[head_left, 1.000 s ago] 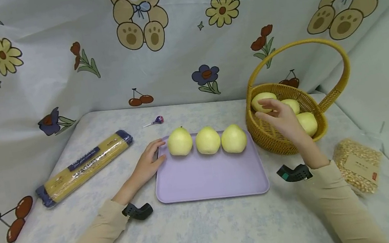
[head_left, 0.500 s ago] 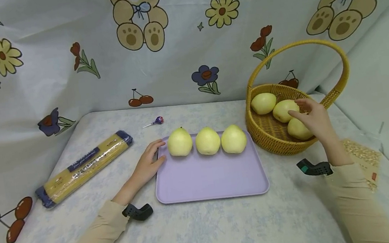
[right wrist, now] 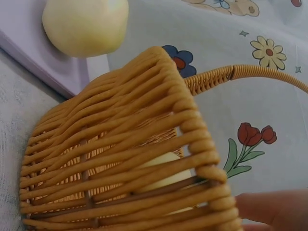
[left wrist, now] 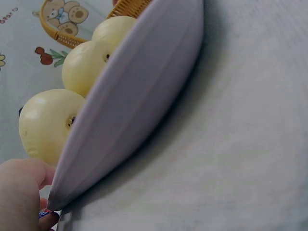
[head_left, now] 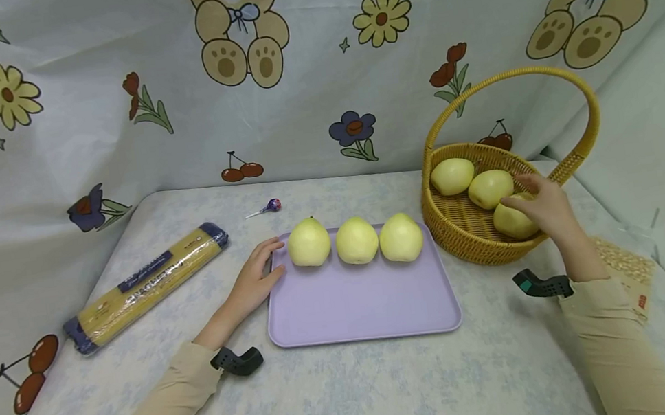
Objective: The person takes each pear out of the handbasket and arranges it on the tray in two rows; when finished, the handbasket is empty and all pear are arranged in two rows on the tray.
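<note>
Head view: nearest on the pale counter (head_left: 368, 397) lies a lilac tray (head_left: 357, 308). The left hand (head_left: 251, 283) rests at its left rim, fingers loosely extended; that grip holds no pear. Three pale pears (head_left: 357, 240) stand in a row along the tray's far side. Right of the tray, partly behind the right forearm, lies a bag of grains (head_left: 628, 261).

Farther off, the wicker basket (head_left: 467, 239) contains three more pears. The right hand (head_left: 547, 209) reaches in over its right side, at the front pear (head_left: 514, 225). This pear lies directly below and slightly left of the right grip; its long axis cannot be read with certainty. The right hand is clearly the nearer; the left is well apart. Thumb and fingers stand apart, about pear-wide; whether they press on it, I cannot tell. The right wrist view offers no help, the basket wall screening the fingertips.

Beyond the front pear sit the basket's other two pears (head_left: 491, 188).
</note>
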### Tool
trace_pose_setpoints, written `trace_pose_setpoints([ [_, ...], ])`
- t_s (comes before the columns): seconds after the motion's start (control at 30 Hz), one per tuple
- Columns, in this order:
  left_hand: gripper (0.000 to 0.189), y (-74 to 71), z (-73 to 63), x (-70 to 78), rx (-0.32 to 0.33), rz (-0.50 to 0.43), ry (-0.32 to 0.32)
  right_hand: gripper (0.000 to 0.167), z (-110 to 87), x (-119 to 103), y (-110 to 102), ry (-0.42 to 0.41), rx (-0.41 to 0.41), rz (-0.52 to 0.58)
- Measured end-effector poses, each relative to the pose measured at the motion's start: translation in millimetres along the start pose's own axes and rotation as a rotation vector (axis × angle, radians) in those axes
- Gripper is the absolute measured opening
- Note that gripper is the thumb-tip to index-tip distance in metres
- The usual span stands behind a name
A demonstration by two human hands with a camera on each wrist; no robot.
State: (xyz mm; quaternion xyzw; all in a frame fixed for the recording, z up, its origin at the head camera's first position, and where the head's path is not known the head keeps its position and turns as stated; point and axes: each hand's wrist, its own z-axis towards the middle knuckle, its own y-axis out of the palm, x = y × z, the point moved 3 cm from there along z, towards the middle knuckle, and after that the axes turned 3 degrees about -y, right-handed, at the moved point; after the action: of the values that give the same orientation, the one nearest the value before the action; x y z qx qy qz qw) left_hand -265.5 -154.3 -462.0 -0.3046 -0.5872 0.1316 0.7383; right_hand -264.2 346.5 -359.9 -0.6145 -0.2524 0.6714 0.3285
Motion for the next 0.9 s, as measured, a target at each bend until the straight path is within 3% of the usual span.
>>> trace_pose_setpoints([
  [0.4,0.047,-0.3,-0.8,1.2,-0.005,-0.017,-0.003,0.076,6.3,14,7,-0.007,-0.096,-0.090],
  [0.67,0.047,-0.4,-1.2,1.0,-0.008,-0.019,-0.012,0.084,10.6,16,13,-0.067,-0.171,-0.185],
  [0.9,0.047,0.4,-0.4,-0.2,-0.008,-0.020,-0.009,0.081,12.1,15,16,-0.098,-0.200,-0.235],
])
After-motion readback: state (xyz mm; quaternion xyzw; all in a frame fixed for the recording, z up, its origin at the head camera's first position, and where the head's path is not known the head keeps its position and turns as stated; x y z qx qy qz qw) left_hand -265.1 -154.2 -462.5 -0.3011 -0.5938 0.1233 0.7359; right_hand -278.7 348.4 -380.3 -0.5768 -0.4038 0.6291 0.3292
